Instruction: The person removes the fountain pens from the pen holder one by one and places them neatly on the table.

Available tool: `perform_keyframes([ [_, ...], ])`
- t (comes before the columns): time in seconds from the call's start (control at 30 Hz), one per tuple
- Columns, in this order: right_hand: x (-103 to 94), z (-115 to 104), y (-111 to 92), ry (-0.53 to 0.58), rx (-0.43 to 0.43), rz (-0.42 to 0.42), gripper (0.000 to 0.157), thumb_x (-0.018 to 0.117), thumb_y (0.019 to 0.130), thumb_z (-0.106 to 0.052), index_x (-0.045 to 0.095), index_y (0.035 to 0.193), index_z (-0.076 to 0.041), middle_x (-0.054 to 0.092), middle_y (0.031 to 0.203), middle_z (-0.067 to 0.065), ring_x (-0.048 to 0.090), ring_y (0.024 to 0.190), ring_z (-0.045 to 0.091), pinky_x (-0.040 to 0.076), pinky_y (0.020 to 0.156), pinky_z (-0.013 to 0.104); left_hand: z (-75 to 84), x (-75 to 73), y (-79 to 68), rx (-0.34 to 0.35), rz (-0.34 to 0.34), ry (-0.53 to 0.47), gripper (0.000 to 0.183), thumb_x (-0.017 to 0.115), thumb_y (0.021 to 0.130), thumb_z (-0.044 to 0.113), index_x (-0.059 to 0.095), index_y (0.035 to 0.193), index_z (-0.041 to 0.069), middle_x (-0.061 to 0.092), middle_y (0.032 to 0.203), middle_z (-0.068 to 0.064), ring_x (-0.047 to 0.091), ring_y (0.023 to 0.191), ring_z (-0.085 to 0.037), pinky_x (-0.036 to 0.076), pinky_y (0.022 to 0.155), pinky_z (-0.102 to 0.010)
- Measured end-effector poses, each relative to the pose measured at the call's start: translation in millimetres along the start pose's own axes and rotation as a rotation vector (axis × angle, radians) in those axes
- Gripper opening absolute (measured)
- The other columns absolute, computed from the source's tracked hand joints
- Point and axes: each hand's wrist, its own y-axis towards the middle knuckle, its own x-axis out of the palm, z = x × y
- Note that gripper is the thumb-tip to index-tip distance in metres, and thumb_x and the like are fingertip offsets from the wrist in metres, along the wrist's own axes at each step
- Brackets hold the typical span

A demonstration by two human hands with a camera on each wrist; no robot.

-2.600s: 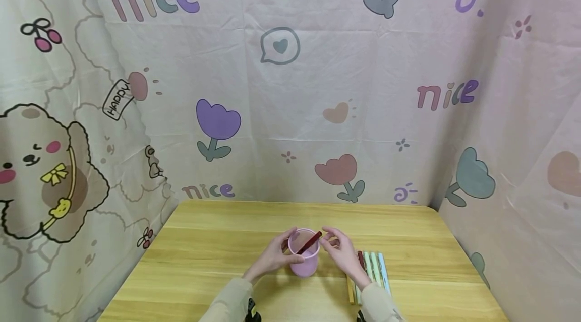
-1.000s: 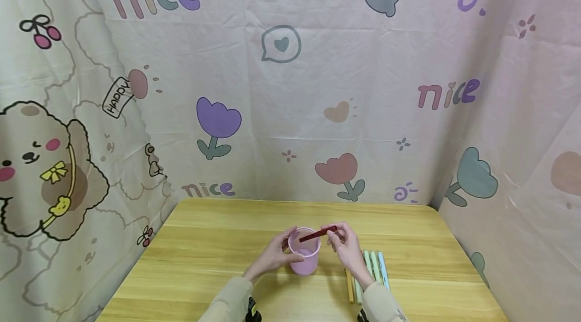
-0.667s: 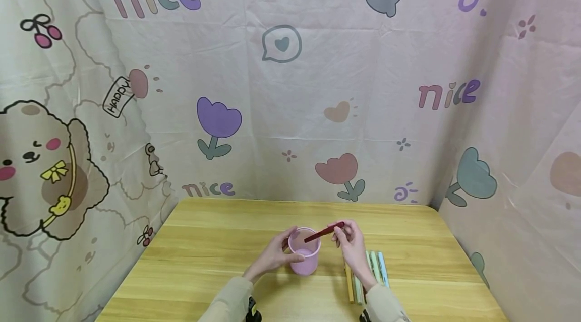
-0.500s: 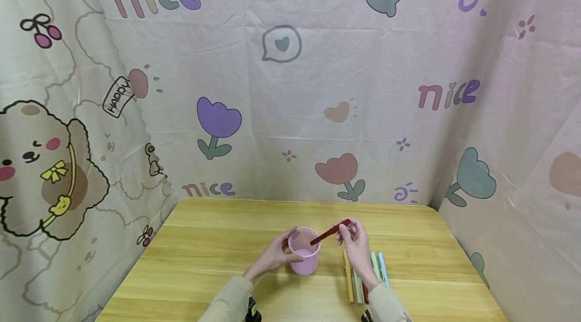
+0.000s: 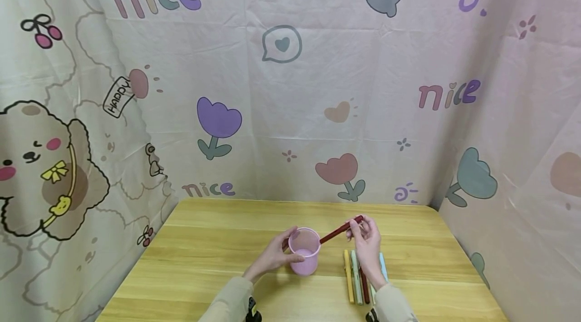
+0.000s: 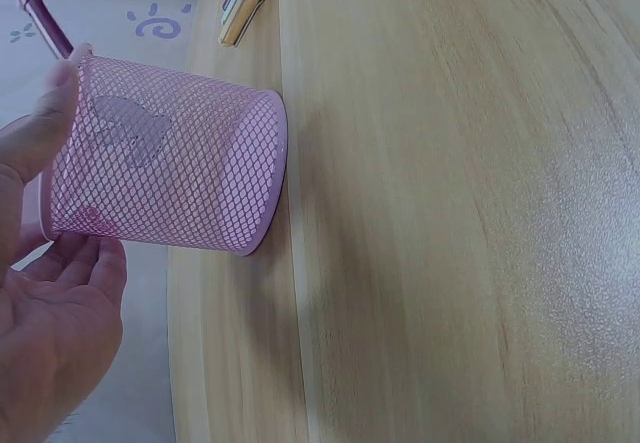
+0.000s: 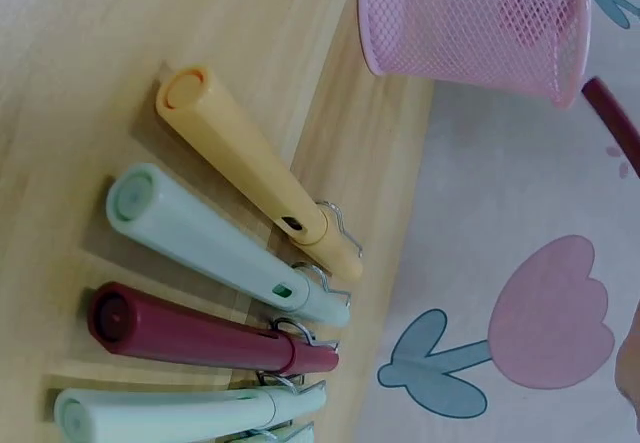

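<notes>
A pink mesh pen holder [image 5: 305,265] stands on the table, its open top facing up. My left hand [image 5: 272,256] grips it from the left, thumb on the near side by the rim and fingers around the far side. In the left wrist view the holder's mesh wall [image 6: 165,158] carries a darker printed shape. My right hand [image 5: 367,244] pinches a dark red pen [image 5: 338,231] near its upper end. The pen slants down to the left, its lower tip right at the holder's right rim. The right wrist view catches only that pen's end [image 7: 612,118].
Right of the holder, several capped pens lie side by side under my right forearm. They include a yellow pen [image 7: 245,158], a mint pen [image 7: 215,243], another dark red pen [image 7: 200,333] and a blue pen [image 5: 383,266]. A patterned curtain [image 5: 290,110] hangs behind the wooden table [image 5: 204,251].
My right hand has moved right, drawing the dark red pen from inside the holder to outside its rim. More of the lying pens show now. My left hand has kept its grip.
</notes>
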Motion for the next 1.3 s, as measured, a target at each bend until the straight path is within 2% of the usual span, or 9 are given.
perform_keyframes([
  [0.13, -4.2, -0.8, 2.8, 0.049, 0.009, 0.043, 0.023, 0.056, 0.1, -0.001, 0.047, 0.117, 0.013, 0.071, 0.086, -0.006, 0.058, 0.06, 0.006, 0.049, 0.049, 0.016, -0.1, 0.0, 0.1, 0.003, 0.0, -0.005, 0.093, 0.082, 0.081, 0.007, 0.025, 0.151, -0.016, 0.036, 0.153, -0.037, 0.041, 0.141, -0.052, 0.036, 0.118, -0.058],
  [0.3, -8.1, -4.3, 5.2, 0.087, 0.041, 0.053, 0.016, 0.056, 0.1, -0.002, 0.048, 0.111, 0.007, 0.066, 0.082, -0.007, 0.053, 0.056, 0.004, 0.044, 0.047, 0.014, 0.9, 0.1, -1.1, 0.009, -0.004, -0.01, 0.093, 0.082, 0.081, 0.006, 0.024, 0.151, -0.017, 0.036, 0.153, -0.038, 0.042, 0.139, -0.053, 0.037, 0.117, -0.058],
  [0.5, -12.7, -7.8, 6.1, 0.026, 0.113, 0.046, 0.011, 0.058, 0.101, -0.009, 0.052, 0.102, 0.0, 0.061, 0.074, -0.007, 0.053, 0.054, 0.004, 0.046, 0.048, 0.014, 1.8, 0.2, -1.9, 0.025, -0.014, -0.019, 0.092, 0.081, 0.082, 0.006, 0.024, 0.15, -0.018, 0.036, 0.152, -0.039, 0.041, 0.139, -0.054, 0.037, 0.117, -0.058],
  [0.77, -22.4, -5.5, 8.5, -0.035, 0.095, 0.032, 0.02, 0.056, 0.103, -0.015, 0.055, 0.093, 0.002, 0.055, 0.063, -0.005, 0.047, 0.049, 0.004, 0.038, 0.042, 0.014, 0.2, -0.6, -1.3, 0.024, -0.016, -0.028, 0.093, 0.081, 0.082, 0.007, 0.024, 0.15, -0.018, 0.036, 0.152, -0.038, 0.041, 0.14, -0.053, 0.037, 0.117, -0.057],
  [0.9, -27.8, -3.8, 10.8, -0.042, 0.048, 0.035, 0.025, 0.054, 0.104, -0.012, 0.056, 0.098, 0.012, 0.063, 0.069, -0.002, 0.049, 0.049, 0.005, 0.038, 0.038, 0.017, -0.4, -1.0, -1.0, 0.028, -0.016, -0.027, 0.092, 0.082, 0.082, 0.007, 0.025, 0.15, -0.017, 0.036, 0.152, -0.038, 0.041, 0.14, -0.054, 0.037, 0.117, -0.058],
  [1.03, -34.3, -2.6, 12.7, -0.048, 0.014, 0.017, 0.023, 0.055, 0.103, -0.007, 0.055, 0.103, 0.015, 0.071, 0.081, 0.004, 0.055, 0.053, 0.006, 0.046, 0.041, 0.018, -0.2, -1.3, -1.2, 0.028, -0.015, -0.026, 0.091, 0.082, 0.082, 0.007, 0.026, 0.15, -0.017, 0.037, 0.152, -0.038, 0.041, 0.14, -0.054, 0.037, 0.117, -0.058],
  [1.17, -41.2, -3.8, 12.9, -0.038, 0.032, -0.019, 0.012, 0.059, 0.099, -0.001, 0.058, 0.108, 0.006, 0.071, 0.089, 0.004, 0.06, 0.059, 0.007, 0.053, 0.046, 0.018, 0.5, -1.3, -1.5, 0.016, -0.015, -0.043, 0.091, 0.081, 0.082, 0.005, 0.026, 0.15, -0.017, 0.036, 0.153, -0.038, 0.041, 0.14, -0.053, 0.036, 0.118, -0.058],
  [1.3, -49.2, -5.9, 12.4, -0.052, 0.053, -0.049, 0.018, 0.061, 0.097, 0.001, 0.062, 0.112, -0.008, 0.07, 0.093, -0.003, 0.062, 0.065, 0.008, 0.056, 0.051, 0.018, 0.7, -1.3, -1.4, 0.007, -0.014, -0.058, 0.09, 0.08, 0.082, 0.003, 0.025, 0.151, -0.017, 0.036, 0.153, -0.038, 0.04, 0.141, -0.052, 0.036, 0.118, -0.058],
])
